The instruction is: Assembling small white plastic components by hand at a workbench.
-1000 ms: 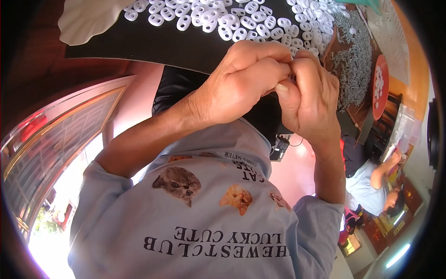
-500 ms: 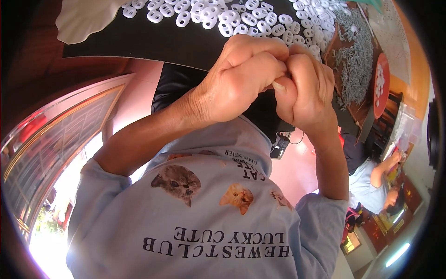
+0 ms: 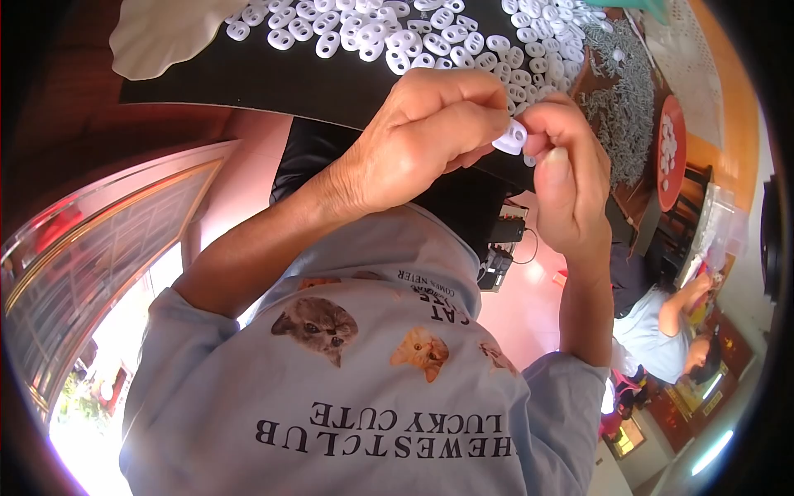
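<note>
Between its thumb and fingertips, my left hand pinches a white two-holed plastic cord lock over the near edge of the table. Just right of it, my right hand is closed in a pinch, thumb against the bent fingers. A small white piece shows at the right fingertips; most of it is hidden. The two hands are slightly apart. Beyond them, many similar white two-holed pieces lie spread on the black tabletop.
A heap of small grey metal pieces, like springs, lies at the right. Beside it stands a red dish with small white parts. A white scalloped dish sits at the far left. Another person is at the right.
My hands have drawn apart, the right one moving slightly right and down. The white cord lock, hidden between them before, now shows in my left fingers.
</note>
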Available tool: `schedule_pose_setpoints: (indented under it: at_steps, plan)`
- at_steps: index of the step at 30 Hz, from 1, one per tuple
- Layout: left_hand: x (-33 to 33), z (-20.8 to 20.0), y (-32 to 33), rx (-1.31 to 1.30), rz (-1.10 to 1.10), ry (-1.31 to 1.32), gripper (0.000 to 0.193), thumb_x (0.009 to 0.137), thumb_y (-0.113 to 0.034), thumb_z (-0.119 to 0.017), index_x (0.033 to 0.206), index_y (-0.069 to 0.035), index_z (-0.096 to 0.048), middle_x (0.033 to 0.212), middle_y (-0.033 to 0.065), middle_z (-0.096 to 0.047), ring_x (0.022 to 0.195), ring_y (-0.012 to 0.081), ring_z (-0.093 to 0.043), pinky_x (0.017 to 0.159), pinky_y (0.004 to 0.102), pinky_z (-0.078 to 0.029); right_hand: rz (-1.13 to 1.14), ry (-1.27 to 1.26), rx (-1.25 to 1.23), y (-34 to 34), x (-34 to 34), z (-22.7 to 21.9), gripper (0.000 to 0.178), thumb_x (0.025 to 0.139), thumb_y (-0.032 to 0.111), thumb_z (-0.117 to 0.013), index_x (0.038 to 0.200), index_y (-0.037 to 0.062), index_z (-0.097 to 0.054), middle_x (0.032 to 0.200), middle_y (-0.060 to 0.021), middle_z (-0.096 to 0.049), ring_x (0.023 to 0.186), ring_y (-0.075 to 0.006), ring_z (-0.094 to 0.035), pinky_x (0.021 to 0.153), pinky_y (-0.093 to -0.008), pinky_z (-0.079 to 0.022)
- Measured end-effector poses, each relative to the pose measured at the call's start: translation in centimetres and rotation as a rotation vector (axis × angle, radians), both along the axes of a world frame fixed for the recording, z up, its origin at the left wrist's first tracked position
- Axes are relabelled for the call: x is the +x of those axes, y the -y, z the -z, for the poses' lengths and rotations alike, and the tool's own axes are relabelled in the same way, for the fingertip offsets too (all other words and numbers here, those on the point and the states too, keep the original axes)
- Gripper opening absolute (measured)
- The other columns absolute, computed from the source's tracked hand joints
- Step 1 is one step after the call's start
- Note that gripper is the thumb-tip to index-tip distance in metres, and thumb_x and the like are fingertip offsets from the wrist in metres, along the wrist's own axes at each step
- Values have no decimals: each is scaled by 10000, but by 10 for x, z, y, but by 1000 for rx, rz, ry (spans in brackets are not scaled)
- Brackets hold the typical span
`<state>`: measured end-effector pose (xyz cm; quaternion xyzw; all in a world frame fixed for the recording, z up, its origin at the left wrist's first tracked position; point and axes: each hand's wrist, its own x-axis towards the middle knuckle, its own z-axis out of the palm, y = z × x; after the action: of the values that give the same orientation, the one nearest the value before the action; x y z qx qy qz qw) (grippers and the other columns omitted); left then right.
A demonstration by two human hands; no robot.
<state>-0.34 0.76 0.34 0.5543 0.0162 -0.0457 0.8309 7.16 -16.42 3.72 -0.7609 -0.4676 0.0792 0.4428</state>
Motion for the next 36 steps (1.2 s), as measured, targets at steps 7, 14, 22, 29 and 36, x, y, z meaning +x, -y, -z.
schedule_pose_setpoints:
  at_steps: [7,14,22,29,36]
  plan:
    - [0,-2,5,-5,-37,-19,209,864,-168,-499,748,2,-536,585,7,-452,530,72,-405,475,253,-318,25,393,25,-8,0,12,220,819,119,-696,922,12,-533,761,-122,-531,554,-261,-529,467,-323,-434]
    - [0,-8,3,64,50,-45,199,855,-170,-509,773,6,-555,639,-3,-462,599,68,-410,541,235,-328,47,-263,-75,0,-10,-8,129,886,91,-631,854,10,-537,748,-66,-562,596,-116,-527,526,-245,-414]
    - [2,-7,4,20,90,39,216,911,-108,-568,729,-1,-519,637,-30,-448,611,41,-384,528,243,-316,752,-211,-124,83,35,-11,177,929,191,-583,914,30,-653,682,88,-488,586,8,-370,504,-172,-260]
    - [4,-3,9,64,69,119,276,927,-99,-568,680,-30,-464,607,-56,-406,576,25,-337,490,236,-274,1068,32,-187,222,136,4,262,928,271,-589,909,17,-651,678,40,-530,560,-29,-425,489,-197,-298]
    - [1,-1,3,154,117,149,177,940,-95,-525,774,-37,-505,703,-54,-423,641,38,-333,550,205,-291,960,46,-609,222,159,-6,384,924,335,-564,932,-41,-642,688,-37,-562,661,-113,-525,600,-290,-413]
